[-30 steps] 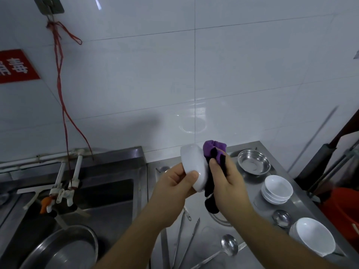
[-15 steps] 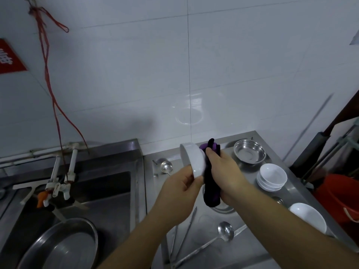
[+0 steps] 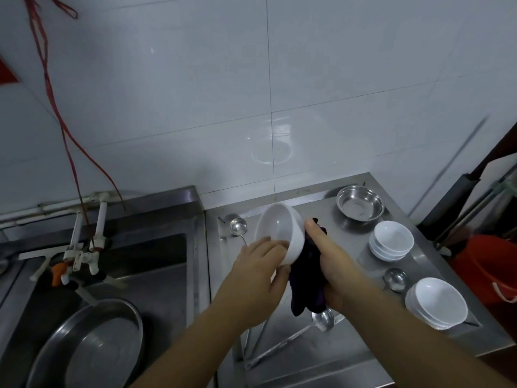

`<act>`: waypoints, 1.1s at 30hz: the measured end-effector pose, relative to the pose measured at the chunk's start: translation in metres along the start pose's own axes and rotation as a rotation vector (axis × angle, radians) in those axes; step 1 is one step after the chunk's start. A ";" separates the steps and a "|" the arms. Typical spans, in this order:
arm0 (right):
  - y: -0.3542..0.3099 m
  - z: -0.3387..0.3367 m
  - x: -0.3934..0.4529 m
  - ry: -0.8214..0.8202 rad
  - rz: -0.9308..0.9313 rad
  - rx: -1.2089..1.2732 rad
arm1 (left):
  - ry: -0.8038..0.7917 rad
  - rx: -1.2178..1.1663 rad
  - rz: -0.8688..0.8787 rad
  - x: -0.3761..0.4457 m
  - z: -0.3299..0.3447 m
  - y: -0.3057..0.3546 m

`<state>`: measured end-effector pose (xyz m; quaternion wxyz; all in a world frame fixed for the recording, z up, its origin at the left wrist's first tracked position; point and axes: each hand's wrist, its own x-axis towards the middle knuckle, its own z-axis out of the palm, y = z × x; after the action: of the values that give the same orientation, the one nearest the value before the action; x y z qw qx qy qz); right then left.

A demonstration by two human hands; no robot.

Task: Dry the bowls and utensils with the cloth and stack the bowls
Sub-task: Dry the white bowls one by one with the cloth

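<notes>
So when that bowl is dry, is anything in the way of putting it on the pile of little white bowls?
Nothing visible blocks it. The held bowl is up in the air in the left hand, and the counter between it and the small bowl stack looks bare. The metal bowl sits behind the stack.

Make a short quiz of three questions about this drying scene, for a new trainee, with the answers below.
1. True or false: the white bowl in the hands rests on the counter.
2. Which hand holds the purple cloth? A) left hand B) right hand
3. Fill in: beyond the far bowl stack, near the wall, sits one empty ___ bowl.

Key: 1 false, it is lifted and tilted; 2 B; 3 steel.
</notes>
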<state>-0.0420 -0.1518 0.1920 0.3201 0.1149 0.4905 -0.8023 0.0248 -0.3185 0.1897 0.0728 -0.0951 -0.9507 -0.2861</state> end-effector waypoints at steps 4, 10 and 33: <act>0.006 0.000 -0.004 -0.077 0.017 0.018 | 0.070 -0.153 -0.037 0.000 0.002 0.001; 0.016 0.000 0.002 -0.147 0.002 0.170 | 0.325 -0.174 -0.198 0.004 0.006 -0.004; 0.088 -0.049 0.040 0.123 0.168 -0.042 | 0.191 -1.090 -1.021 -0.022 0.034 -0.051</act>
<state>-0.0244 -0.1533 0.0849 0.3580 0.1981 0.5146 -0.7535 0.0319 -0.3446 0.1303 -0.0440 0.3600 -0.5901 -0.7213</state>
